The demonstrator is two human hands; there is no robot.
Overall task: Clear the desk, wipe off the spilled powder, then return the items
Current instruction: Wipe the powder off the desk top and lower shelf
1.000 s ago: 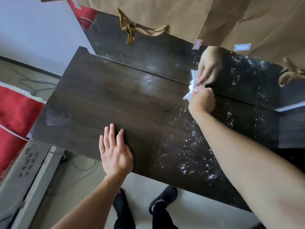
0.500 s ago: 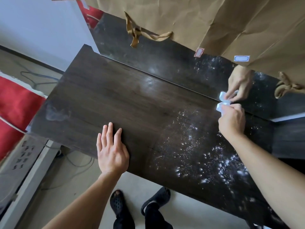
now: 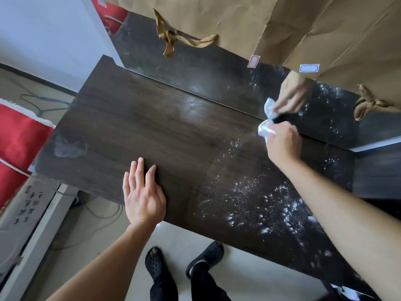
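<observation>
While the left hand (image 3: 143, 198) lies flat and open on the dark desk (image 3: 134, 131), holding nothing, the right hand (image 3: 282, 144) has its fingers curled around a crumpled white tissue (image 3: 264, 129) at the desk's back edge, beside the glossy back panel (image 3: 206, 70). White powder (image 3: 271, 205) is scattered over the desk's right part.

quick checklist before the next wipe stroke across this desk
1. Tissue gripped in right hand: ok.
2. Left hand flat on desk, bracing: ok.
3. Left hand out of the powder patch: ok.
4. Powder gone from the desk's front right: not ok.
5. Tissue clean enough to take more: cannot tell.
</observation>
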